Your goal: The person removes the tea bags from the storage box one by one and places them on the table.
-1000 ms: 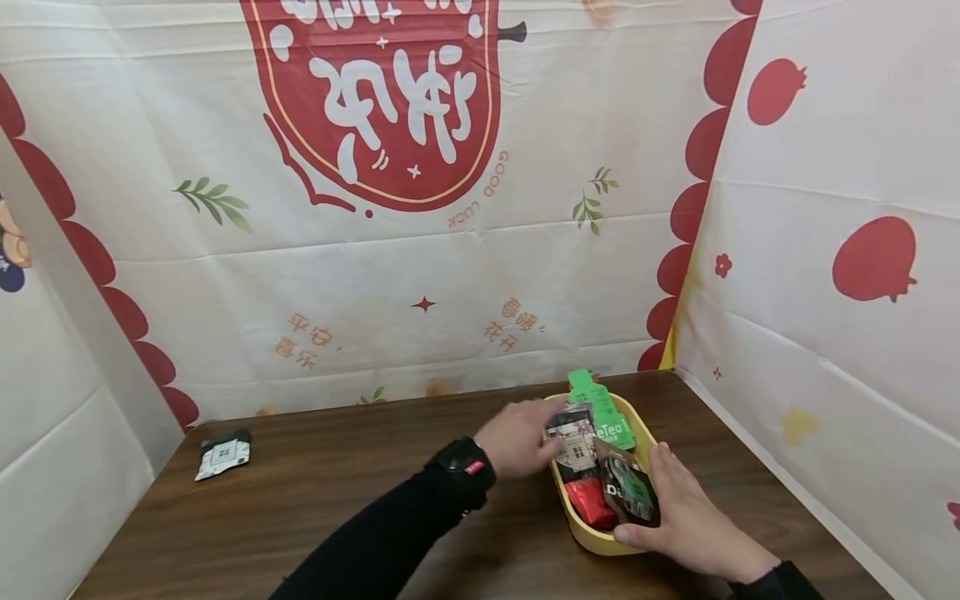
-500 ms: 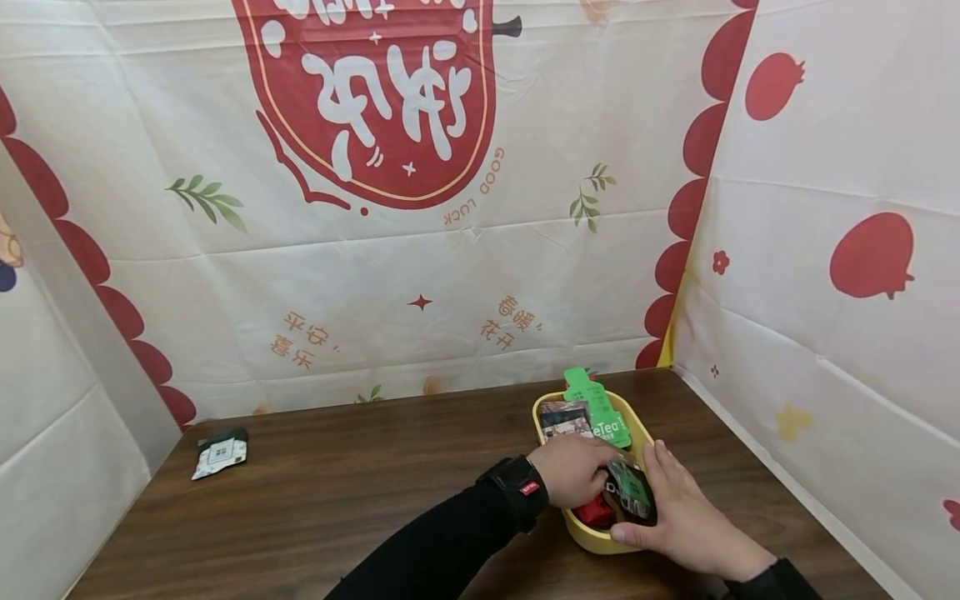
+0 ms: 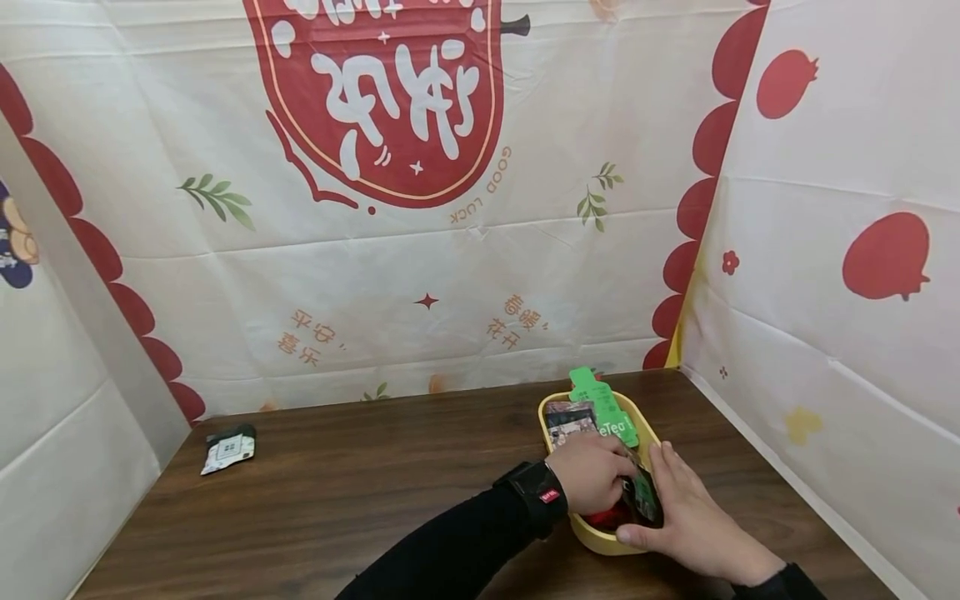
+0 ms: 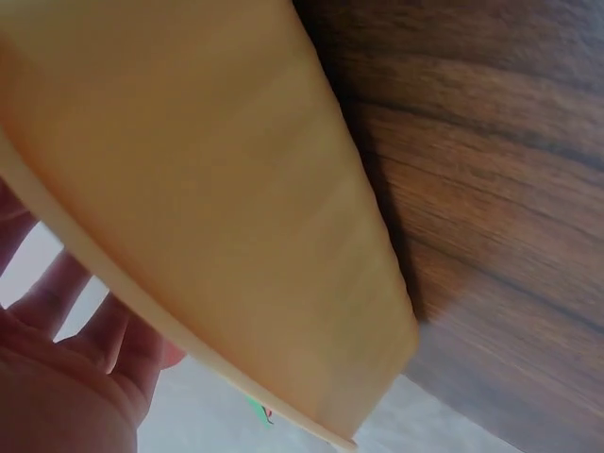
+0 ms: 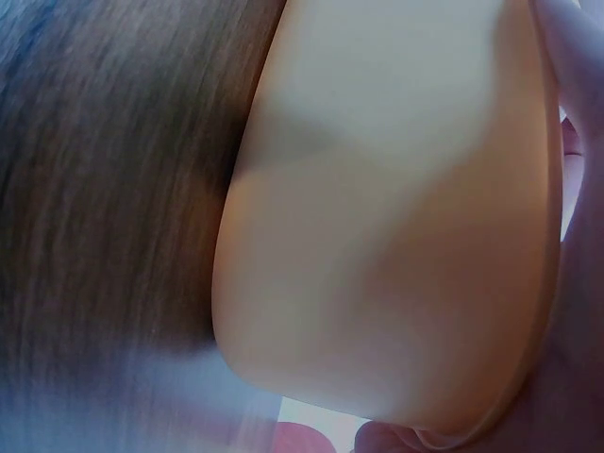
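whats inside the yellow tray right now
In the yellow tray lie a green packet, a dark printed packet, something red and a dark packet. The left hand and right hand cover the rest.

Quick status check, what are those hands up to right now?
Left hand curled over packets in the yellow tray. Right hand steadies a dark packet at the tray's rim. Nothing blocking; one packet lies far left.
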A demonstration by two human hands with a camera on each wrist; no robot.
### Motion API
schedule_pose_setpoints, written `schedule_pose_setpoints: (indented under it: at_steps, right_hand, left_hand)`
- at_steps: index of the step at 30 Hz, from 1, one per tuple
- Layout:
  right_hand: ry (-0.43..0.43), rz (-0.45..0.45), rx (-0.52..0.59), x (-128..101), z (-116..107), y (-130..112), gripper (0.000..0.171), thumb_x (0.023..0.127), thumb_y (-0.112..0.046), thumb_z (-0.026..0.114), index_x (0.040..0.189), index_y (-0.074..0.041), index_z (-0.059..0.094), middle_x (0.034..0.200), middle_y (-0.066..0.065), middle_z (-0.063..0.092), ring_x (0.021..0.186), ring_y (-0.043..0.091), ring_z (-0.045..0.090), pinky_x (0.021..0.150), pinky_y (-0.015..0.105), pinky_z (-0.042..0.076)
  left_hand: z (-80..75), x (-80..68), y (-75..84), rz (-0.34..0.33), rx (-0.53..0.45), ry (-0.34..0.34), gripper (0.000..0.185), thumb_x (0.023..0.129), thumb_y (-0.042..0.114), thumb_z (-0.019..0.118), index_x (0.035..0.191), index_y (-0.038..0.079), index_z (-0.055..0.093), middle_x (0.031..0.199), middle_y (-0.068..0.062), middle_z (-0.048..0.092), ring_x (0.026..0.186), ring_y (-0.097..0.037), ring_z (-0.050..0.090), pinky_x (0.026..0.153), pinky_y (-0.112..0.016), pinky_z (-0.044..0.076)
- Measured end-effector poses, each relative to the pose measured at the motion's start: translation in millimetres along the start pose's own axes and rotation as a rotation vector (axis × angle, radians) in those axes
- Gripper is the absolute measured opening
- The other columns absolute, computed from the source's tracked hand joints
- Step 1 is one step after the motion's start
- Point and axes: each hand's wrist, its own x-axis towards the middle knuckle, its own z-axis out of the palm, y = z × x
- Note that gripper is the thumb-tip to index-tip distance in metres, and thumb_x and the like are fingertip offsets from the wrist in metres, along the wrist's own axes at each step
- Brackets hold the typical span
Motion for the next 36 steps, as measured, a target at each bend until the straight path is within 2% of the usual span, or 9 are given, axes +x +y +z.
schedule_pose_setpoints:
  at_steps: [6,9,14,21,23,26,29,33,36]
  right_hand:
    - [-0.025,0.020,0.000,3.8,5.6,1.4,0.128,0.078,-0.062,0.076,0.151,0.017,0.006,0.152,0.044,0.002,0.136,0.062,0.009,0.095,0.077,0.024]
    - [-0.025,0.016,0.001,5.6,8.6,1.7,0.128,0.078,-0.062,0.076,0.151,0.016,0.006,0.152,0.044,0.002,0.136,0.062,0.009,0.095,0.077,0.024]
    - [0.003,-0.001,-0.015,6.0,9.5,4.7,0.127,0.077,-0.062,0.077,0.151,0.015,0.007,0.152,0.043,0.004,0.135,0.062,0.012,0.094,0.077,0.026]
    - [0.014,0.030,-0.060,0.5,4.8,14.6,0.124,0.079,-0.057,0.077,0.151,0.015,0.006,0.150,0.045,0.007,0.131,0.065,0.014,0.090,0.079,0.027]
    - [0.014,0.037,-0.079,-1.5,4.8,17.6,0.124,0.079,-0.056,0.078,0.151,0.016,0.007,0.149,0.046,0.008,0.131,0.065,0.014,0.091,0.079,0.026]
    - [0.019,0.036,-0.106,-4.5,7.8,24.1,0.123,0.079,-0.055,0.079,0.149,0.017,0.009,0.147,0.047,0.010,0.129,0.065,0.016,0.091,0.079,0.026]
    - [0.031,0.030,-0.127,-7.1,12.2,34.2,0.119,0.080,-0.053,0.078,0.148,0.019,0.012,0.145,0.048,0.013,0.127,0.066,0.019,0.090,0.079,0.028]
    - [0.032,0.058,-0.148,-13.4,18.8,54.6,0.120,0.082,-0.056,0.075,0.148,0.019,0.009,0.144,0.050,0.014,0.125,0.067,0.022,0.088,0.079,0.030]
    - [0.054,0.071,-0.107,-21.5,24.0,72.8,0.121,0.083,-0.051,0.076,0.152,0.014,0.001,0.146,0.049,0.012,0.126,0.067,0.020,0.093,0.078,0.024]
  left_hand:
    - [3.8,-1.1,4.2,-0.087,-0.037,-0.070,0.029,0.094,0.035,0.069,0.122,0.041,0.071,0.109,0.018,0.057,0.101,0.002,0.048,0.083,-0.019,0.038]
    - [8.1,-2.8,4.4,-0.124,-0.017,-0.073,0.023,0.096,0.038,0.067,0.119,0.042,0.072,0.109,0.019,0.056,0.103,0.001,0.047,0.085,-0.021,0.037]
    - [7.3,-10.2,-2.2,-0.102,0.028,0.013,0.018,0.099,0.037,0.064,0.113,0.040,0.075,0.107,0.019,0.057,0.100,0.000,0.048,0.085,-0.021,0.036]
    - [-6.2,-32.9,-26.7,-0.040,-0.019,0.189,0.018,0.098,0.033,0.065,0.112,0.035,0.077,0.096,0.019,0.065,0.092,0.002,0.054,0.077,-0.017,0.036]
    - [-7.7,-44.7,-35.4,-0.039,-0.054,0.225,0.018,0.098,0.030,0.066,0.112,0.031,0.077,0.094,0.018,0.068,0.090,0.003,0.056,0.076,-0.017,0.038]
    - [-10.0,-67.5,-48.3,-0.088,-0.155,0.258,0.017,0.099,0.023,0.065,0.113,0.024,0.076,0.099,0.015,0.071,0.091,0.005,0.060,0.081,-0.017,0.042]
    - [-12.5,-96.9,-60.6,-0.166,-0.270,0.278,0.018,0.101,0.018,0.062,0.114,0.017,0.074,0.104,0.010,0.072,0.091,0.003,0.062,0.083,-0.018,0.046]
    - [-10.2,-143.3,-76.5,-0.286,-0.432,0.284,0.023,0.102,0.021,0.058,0.119,0.011,0.071,0.109,0.003,0.071,0.098,-0.003,0.064,0.086,-0.023,0.049]
    - [-5.0,-175.6,-90.7,-0.385,-0.474,0.265,0.030,0.102,0.027,0.059,0.124,0.009,0.068,0.118,-0.002,0.069,0.107,-0.010,0.064,0.091,-0.031,0.050]
